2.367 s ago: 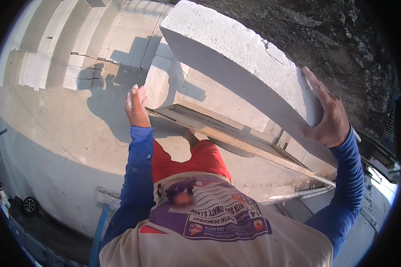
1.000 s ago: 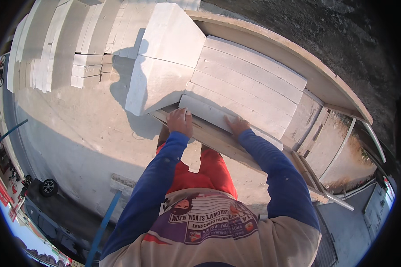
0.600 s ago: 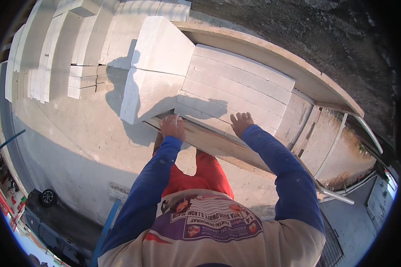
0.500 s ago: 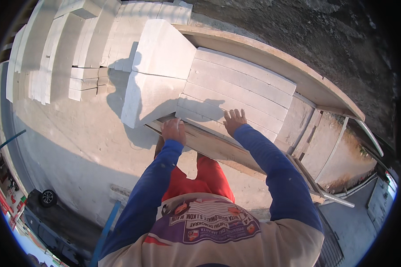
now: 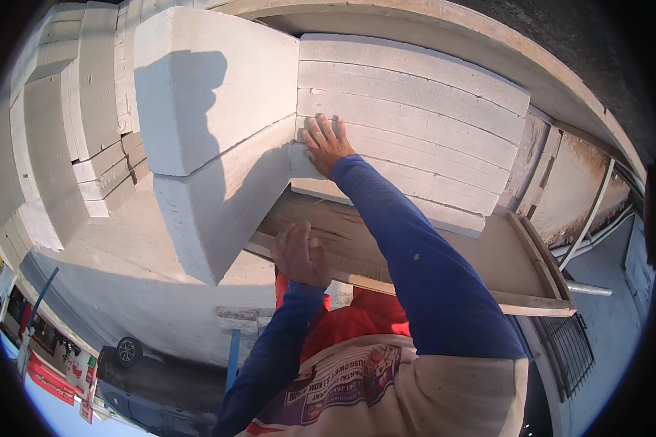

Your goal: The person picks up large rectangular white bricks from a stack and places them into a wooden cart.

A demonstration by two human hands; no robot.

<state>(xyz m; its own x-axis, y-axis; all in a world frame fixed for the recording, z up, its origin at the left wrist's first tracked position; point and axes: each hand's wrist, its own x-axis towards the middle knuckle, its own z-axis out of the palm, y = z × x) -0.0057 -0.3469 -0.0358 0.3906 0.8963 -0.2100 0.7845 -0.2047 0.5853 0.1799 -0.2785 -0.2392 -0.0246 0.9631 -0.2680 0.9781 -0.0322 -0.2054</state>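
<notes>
My right hand [image 5: 326, 147] lies with spread fingers on a row of white lightweight building blocks [image 5: 415, 120], close to where the row meets two taller blocks. These two large pale blocks [image 5: 226, 80] stand side by side at the left end of the row, my shadow falling across them. Below them my left hand [image 5: 300, 256] is at the near edge of the wooden cart bed [image 5: 328, 218], fingers loosely bent and apart, nothing held. Whether its palm touches the board is hidden.
Stacks of similar blocks [image 5: 44, 153] stand at the left. A raised wooden side board [image 5: 488, 44] runs along the cart's far side. Metal handle pipes [image 5: 589, 289] stick out at the right. A dark car [image 5: 160, 371] is parked at lower left.
My right hand has moved left along the block row to beside the tall blocks. My left hand has come off its grip on the cart's edge board. The view has moved closer.
</notes>
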